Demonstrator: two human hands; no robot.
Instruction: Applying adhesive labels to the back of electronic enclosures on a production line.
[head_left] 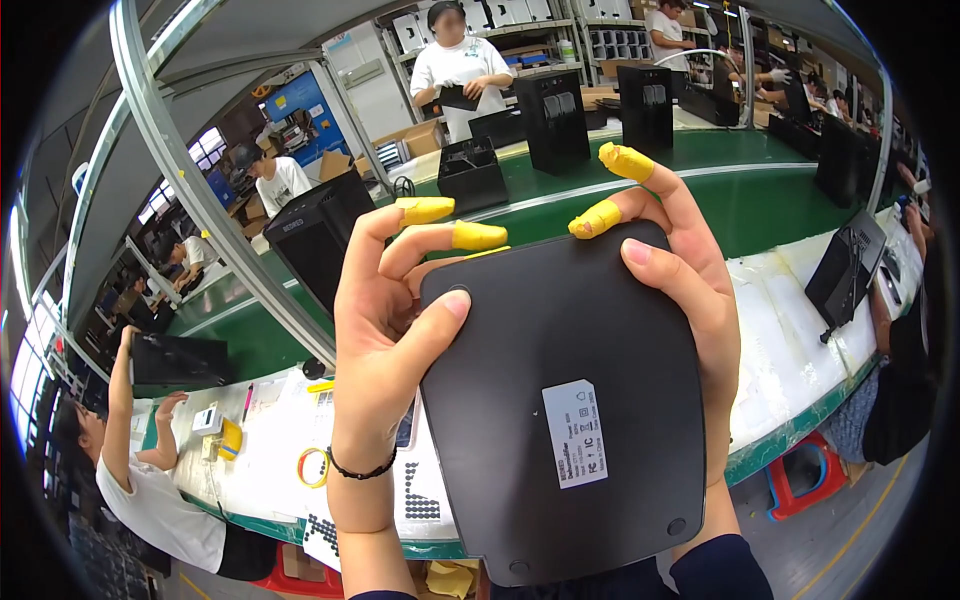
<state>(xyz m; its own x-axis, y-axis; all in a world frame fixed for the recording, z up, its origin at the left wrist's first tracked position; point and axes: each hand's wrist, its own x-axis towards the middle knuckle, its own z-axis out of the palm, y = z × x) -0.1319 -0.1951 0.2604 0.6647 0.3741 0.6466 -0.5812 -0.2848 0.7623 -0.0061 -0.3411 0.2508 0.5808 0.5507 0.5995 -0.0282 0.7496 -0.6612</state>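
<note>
A flat black plastic panel (570, 370) with rounded corners is held up in front of me, its silver label (575, 433) facing me. Small round feet (519, 567) show at its two lower corners. My left hand (385, 320) grips the upper left corner, thumb pressed on the face. At the upper right corner, my right hand (690, 270) holds the panel with its thumb on the face and fingers behind the edge. Yellow tape or finger covers (480, 236) wrap several fingertips on both hands. Whatever the panel belongs to behind is hidden.
Sheets of black round pads (422, 492), a yellow tape roll (313, 467) and a pen (247, 402) lie on the white bench. Beyond, a green conveyor (560, 200) carries black casings (551, 120). A metal post (215, 190) rises at left. Co-workers sit on both sides.
</note>
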